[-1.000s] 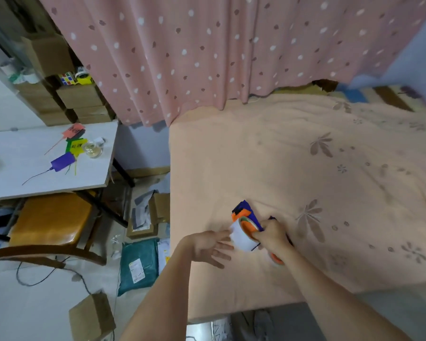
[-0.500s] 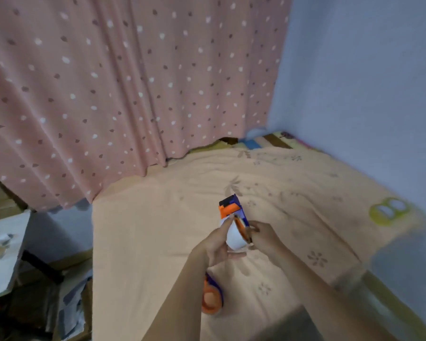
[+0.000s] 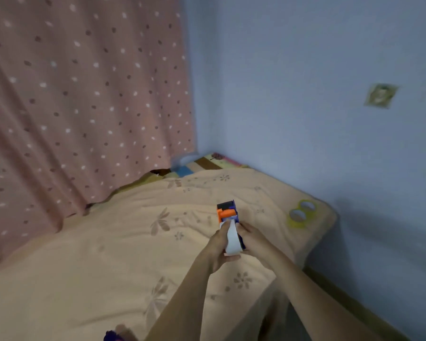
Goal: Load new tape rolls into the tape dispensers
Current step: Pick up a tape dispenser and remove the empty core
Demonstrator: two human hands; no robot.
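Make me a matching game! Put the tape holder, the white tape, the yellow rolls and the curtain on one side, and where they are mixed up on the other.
Things:
1. tape dispenser
2. white tape roll
3. yellow tape rolls
4. pink curtain

Places:
A. hanging on the left
B. lying on the bed near the wall
C. between both hands
D. just above the hands

Pairs: 1-D, 2-C, 3-B, 4-A

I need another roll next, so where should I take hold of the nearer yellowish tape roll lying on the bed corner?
The nearer yellowish tape roll lies flat, hole up, touching a second roll. Come from above on its free near-left side and pinch the rim, one finger inside the hole.
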